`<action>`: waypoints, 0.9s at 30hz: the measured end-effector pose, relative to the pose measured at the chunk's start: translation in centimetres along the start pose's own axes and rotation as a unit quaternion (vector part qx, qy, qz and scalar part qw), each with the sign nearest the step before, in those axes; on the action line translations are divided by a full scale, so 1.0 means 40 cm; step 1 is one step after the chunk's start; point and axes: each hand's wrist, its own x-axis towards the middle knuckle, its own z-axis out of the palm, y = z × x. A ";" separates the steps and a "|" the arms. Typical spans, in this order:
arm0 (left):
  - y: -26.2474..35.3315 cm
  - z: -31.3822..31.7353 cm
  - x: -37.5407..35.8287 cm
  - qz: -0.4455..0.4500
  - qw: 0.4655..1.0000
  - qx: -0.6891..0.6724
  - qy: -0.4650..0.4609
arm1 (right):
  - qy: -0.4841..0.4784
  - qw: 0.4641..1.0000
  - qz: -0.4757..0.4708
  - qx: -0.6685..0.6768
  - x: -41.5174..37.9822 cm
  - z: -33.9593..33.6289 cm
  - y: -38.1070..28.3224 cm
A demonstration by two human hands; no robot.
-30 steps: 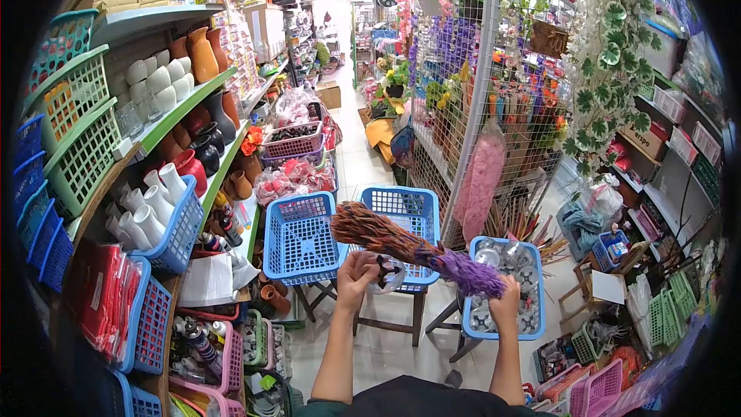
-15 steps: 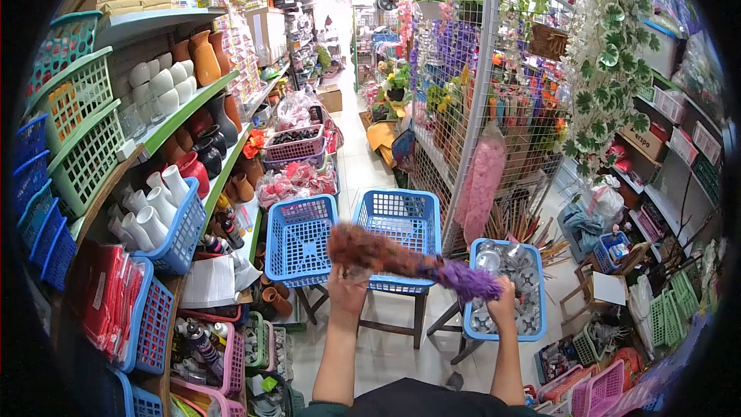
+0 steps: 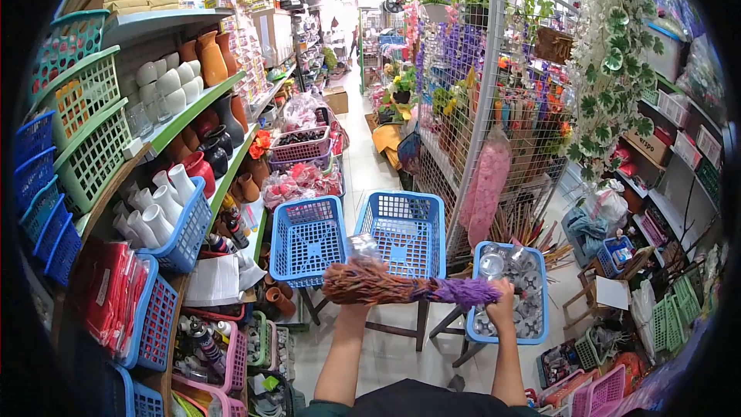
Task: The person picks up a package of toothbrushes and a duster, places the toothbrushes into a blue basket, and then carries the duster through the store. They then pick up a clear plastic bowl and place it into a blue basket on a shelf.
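Note:
A long bundle of dried flowers [image 3: 390, 289], brown-orange on the left and purple on the right, lies level across the view in mid-air. My right hand [image 3: 502, 303] is closed round its purple end. My left hand [image 3: 353, 311] is under the brown end, with its fingers hidden behind the bundle. Just above that end, in line with my left hand, a clear container [image 3: 363, 246] sticks up. Beyond the bundle stand two blue plastic baskets, a left one [image 3: 275, 259] and a middle one [image 3: 438, 224].
A smaller blue basket [image 3: 546, 293] of clear containers stands on a stool at right. Shelves of vases and a blue basket of white vases [image 3: 182, 243] line the left. A wire mesh rack [image 3: 471, 131] with artificial flowers rises ahead right. Beyond the baskets runs a tiled aisle [image 3: 353, 116].
The bundle has swung to a more level position, its brown end lower. More of the clear container shows above it. My left hand is lower and more hidden; the view has shifted slightly.

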 end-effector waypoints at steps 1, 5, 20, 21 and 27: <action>-0.050 -0.024 0.029 0.020 0.929 0.369 -0.026 | 0.021 1.000 -0.004 0.017 0.010 0.008 -0.011; -0.232 -0.086 0.057 0.098 0.774 0.625 -0.021 | 0.073 0.993 0.045 0.078 0.041 0.042 -0.039; -0.212 -0.072 0.035 0.154 0.640 0.750 0.064 | 0.084 0.984 0.094 0.124 0.025 0.057 -0.049; -0.284 -0.084 0.048 0.129 0.667 0.732 0.058 | 0.079 0.982 0.126 0.117 0.026 0.070 -0.028; -0.267 -0.054 0.046 0.146 0.735 0.661 -0.030 | 0.058 0.995 0.058 0.051 -0.022 0.012 -0.040</action>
